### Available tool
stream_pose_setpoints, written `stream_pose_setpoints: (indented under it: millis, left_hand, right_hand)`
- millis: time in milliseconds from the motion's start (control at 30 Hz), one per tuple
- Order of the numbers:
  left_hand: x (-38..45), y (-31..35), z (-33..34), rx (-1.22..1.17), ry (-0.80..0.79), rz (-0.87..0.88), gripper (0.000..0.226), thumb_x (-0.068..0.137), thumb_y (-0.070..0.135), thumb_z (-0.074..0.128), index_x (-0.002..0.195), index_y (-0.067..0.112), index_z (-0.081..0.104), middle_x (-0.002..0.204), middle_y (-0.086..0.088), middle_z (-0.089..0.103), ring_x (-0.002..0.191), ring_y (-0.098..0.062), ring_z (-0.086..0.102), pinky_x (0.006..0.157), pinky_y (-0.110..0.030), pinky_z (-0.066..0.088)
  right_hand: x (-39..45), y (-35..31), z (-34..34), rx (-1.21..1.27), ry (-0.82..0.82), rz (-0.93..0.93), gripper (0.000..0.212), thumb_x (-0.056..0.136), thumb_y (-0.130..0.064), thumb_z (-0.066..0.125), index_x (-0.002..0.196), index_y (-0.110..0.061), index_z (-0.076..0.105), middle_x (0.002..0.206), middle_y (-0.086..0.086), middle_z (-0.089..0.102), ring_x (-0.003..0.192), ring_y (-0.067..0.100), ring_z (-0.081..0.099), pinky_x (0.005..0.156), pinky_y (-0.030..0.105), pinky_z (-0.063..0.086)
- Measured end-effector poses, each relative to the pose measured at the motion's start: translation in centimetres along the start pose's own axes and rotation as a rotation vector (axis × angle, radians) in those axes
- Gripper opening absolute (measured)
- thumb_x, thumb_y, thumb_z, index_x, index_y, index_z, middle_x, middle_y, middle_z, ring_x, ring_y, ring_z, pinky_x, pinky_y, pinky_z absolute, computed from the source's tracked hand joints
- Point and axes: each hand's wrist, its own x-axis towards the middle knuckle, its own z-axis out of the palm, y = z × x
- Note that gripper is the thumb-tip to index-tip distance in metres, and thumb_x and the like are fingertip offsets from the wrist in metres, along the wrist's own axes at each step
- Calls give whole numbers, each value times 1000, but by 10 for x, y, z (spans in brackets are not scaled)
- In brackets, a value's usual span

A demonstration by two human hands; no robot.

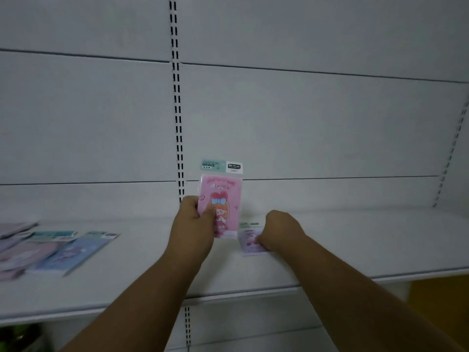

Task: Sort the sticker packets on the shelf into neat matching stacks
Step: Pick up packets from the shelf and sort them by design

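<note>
My left hand (194,219) holds a pink sticker packet (223,196) upright above the white shelf (355,240); it shows a cartoon girl and a teal header card. Just to its right, my right hand (280,231) rests fingers-down on a purple sticker packet (250,241) lying flat on the shelf, its fingers closed over the packet's right edge. At the far left of the shelf lie several loose packets: a blue packet (76,251), a pink packet (28,252) with a teal header, and lilac packets (15,229) behind them.
The white back wall has a slotted upright (177,123) behind the pink packet and another slotted upright (451,153) at the right. The shelf's front lip (253,292) runs below my forearms. Something orange (439,293) shows under the shelf at right.
</note>
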Motion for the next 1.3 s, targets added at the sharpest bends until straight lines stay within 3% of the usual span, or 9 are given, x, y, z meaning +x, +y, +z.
stream_pose_setpoints:
  millis: [67, 133, 233, 367, 500, 600, 767, 933, 1300]
  left_hand:
    - [0, 0, 10, 6, -21, -29, 3, 99, 19, 50, 101, 19, 53, 95, -4, 69, 78, -17, 68, 62, -30, 55]
    - [1, 0, 21, 18, -45, -76, 7, 100, 17, 47, 104, 18, 52, 93, -2, 66, 74, -14, 65, 56, -24, 47]
    - [2, -4, 37, 105, -138, -161, 13, 98, 11, 44, 107, 15, 53, 96, -1, 66, 78, -13, 63, 58, -23, 48]
    - [15, -15, 53, 350, -174, -180, 5, 91, 15, 59, 86, 16, 61, 97, -5, 72, 83, -19, 69, 79, -39, 60]
    - [26, -17, 62, 648, -165, -106, 15, 85, 21, 70, 93, 9, 68, 78, 0, 64, 72, -13, 60, 60, -20, 48]
    - [30, -21, 65, 813, -145, -76, 29, 78, 18, 73, 104, 12, 64, 96, -3, 66, 77, -15, 53, 57, -22, 38]
    - [25, -33, 65, 872, -164, 7, 22, 80, 28, 70, 81, 26, 48, 74, 10, 50, 69, -9, 48, 50, -16, 30]
    - [26, -38, 59, 916, -179, 63, 28, 87, 45, 63, 98, 19, 56, 96, 2, 64, 82, -14, 55, 70, -24, 41]
    - [29, -36, -96, 1087, -33, 194, 35, 91, 47, 54, 112, 19, 59, 108, 0, 63, 92, -15, 59, 80, -27, 47]
  right_hand:
    - [4, 0, -8, 180, 75, -31, 24, 92, -29, 55, 90, -6, 62, 98, 14, 67, 99, 32, 64, 78, 29, 44]
    - [10, -1, -21, 663, 11, -16, 41, 98, -36, 44, 90, -1, 64, 88, 14, 67, 81, 32, 64, 69, 35, 45]
    - [19, -1, -38, 1057, -95, 16, 40, 97, -38, 50, 93, 0, 64, 79, 12, 66, 58, 19, 55, 52, 30, 38]
    - [45, 7, -37, 821, 11, -32, 28, 90, -19, 64, 67, -7, 51, 65, 14, 61, 47, 16, 55, 48, 28, 41]
    - [68, 10, -22, 311, 44, -137, 37, 86, -24, 65, 57, -8, 48, 65, 14, 57, 66, 26, 56, 61, 30, 45]
    - [77, 11, -2, 154, 20, -154, 26, 83, -24, 63, 65, -11, 49, 69, 4, 52, 75, 25, 54, 58, 25, 35]
    - [77, 8, 16, 94, 41, -151, 11, 86, -23, 61, 87, -12, 58, 99, 11, 66, 93, 28, 62, 70, 26, 38]
    - [64, 1, 11, 17, 64, -66, 11, 85, -18, 62, 94, -13, 61, 101, 7, 67, 91, 25, 64, 69, 28, 45]
    - [-42, -160, -41, 40, 277, -552, 41, 88, -40, 58, 121, -17, 51, 113, 7, 57, 101, 26, 56, 85, 39, 50]
